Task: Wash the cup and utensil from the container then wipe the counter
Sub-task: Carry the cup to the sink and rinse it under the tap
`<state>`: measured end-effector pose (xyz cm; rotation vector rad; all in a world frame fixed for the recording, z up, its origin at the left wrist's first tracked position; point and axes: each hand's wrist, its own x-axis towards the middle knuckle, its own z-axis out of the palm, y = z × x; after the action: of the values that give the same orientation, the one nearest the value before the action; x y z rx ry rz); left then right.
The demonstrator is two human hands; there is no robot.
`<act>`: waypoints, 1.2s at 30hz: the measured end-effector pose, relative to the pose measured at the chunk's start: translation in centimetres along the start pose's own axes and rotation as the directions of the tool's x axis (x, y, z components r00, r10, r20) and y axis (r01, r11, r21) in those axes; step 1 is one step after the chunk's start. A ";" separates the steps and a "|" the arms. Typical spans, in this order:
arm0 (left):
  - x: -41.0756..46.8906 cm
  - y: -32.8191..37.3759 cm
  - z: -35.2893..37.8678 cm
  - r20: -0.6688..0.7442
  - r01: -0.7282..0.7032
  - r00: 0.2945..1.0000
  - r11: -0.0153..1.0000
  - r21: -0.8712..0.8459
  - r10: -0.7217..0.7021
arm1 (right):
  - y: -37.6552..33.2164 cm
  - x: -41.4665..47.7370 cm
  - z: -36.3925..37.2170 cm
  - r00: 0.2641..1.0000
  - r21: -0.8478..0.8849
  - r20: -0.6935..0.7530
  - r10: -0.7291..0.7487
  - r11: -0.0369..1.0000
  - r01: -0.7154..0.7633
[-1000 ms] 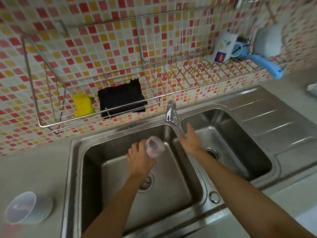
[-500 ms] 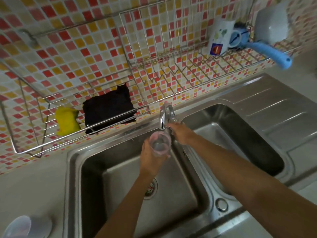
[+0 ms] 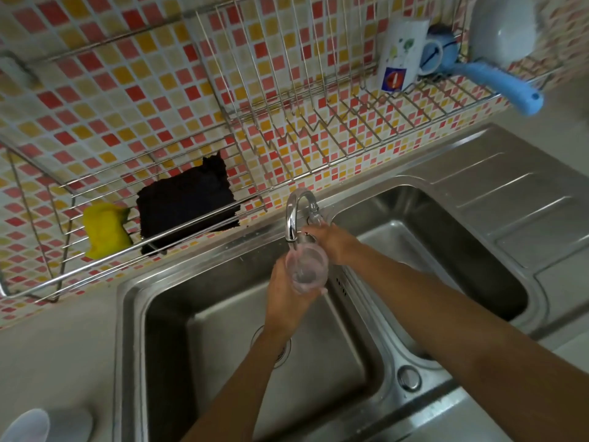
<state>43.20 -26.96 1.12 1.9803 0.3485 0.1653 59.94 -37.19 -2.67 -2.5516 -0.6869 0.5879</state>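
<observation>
My left hand (image 3: 287,291) grips a small clear pinkish cup (image 3: 306,265), mouth up, right under the spout of the chrome faucet (image 3: 295,215) over the left sink basin (image 3: 223,330). Reaching behind the spout, my right hand (image 3: 331,242) has its fingers on the faucet handle. A pale plastic container (image 3: 47,425) lies on its side on the counter at the bottom left. No utensil is visible in it from here.
A wire rack (image 3: 197,199) on the tiled wall holds a yellow sponge (image 3: 106,231) and a black cloth (image 3: 188,205). Farther right in the rack are a white mug (image 3: 400,55), a blue-handled scoop (image 3: 490,78) and a white bowl (image 3: 503,27). The right basin (image 3: 446,237) and drainboard (image 3: 526,199) lie beyond my right arm.
My left hand lifted the cup from lower in the basin up under the spout and turned its mouth up. My right hand moved from the sink divider to the faucet handle.
</observation>
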 end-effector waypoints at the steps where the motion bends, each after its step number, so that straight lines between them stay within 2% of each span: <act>1: -0.1 0.0 0.0 -0.025 0.000 1.000 1.000 0.003 0.000 | -0.1 0.0 -0.1 1.000 0.022 0.000 0.003 1.000 -0.003; 3: -0.3 0.3 -0.1 -0.074 -0.007 0.997 1.000 -0.009 0.007 | -0.3 -0.3 -0.1 1.000 0.001 -0.011 -0.021 1.000 0.021; 6: -0.5 0.5 -0.2 -0.059 0.006 0.998 1.000 0.007 -0.006 | -0.2 -0.6 -0.1 0.997 -0.031 -0.034 -0.069 0.997 0.068; 9: -0.4 0.1 -0.2 -0.101 0.068 0.993 0.998 -0.017 -0.069 | -0.3 -0.8 -0.1 0.995 -0.023 -0.064 -0.070 0.997 0.069; 14: -0.4 0.1 -0.1 -0.068 0.071 0.995 0.997 0.006 -0.071 | -1.1 -0.7 -0.4 0.993 -0.040 -0.111 -0.028 0.999 0.024; 18: -0.5 0.3 -0.2 -0.072 0.088 0.994 0.996 0.005 -0.088 | -1.6 -0.7 -0.8 0.971 0.107 -0.231 0.064 0.993 -0.040; 24: -0.5 0.1 -0.6 -0.092 0.073 0.993 0.997 0.018 -0.071 | -0.4 -1.3 -1.2 0.937 0.352 -0.325 0.129 0.936 -0.006; 30: -0.1 0.5 -0.5 -0.125 0.071 0.990 0.997 0.005 -0.070 | -0.9 -1.1 -0.9 0.922 0.359 -0.318 0.219 0.928 -0.097; 36: 0.0 0.5 -0.8 -0.121 0.054 0.991 0.998 0.042 -0.048 | -0.9 -1.2 -1.1 0.932 0.375 -0.291 0.218 0.922 -0.099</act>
<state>43.02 -26.43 1.94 2.0088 0.4840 0.2465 59.25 -37.46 -0.98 -2.2939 -0.2274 0.2903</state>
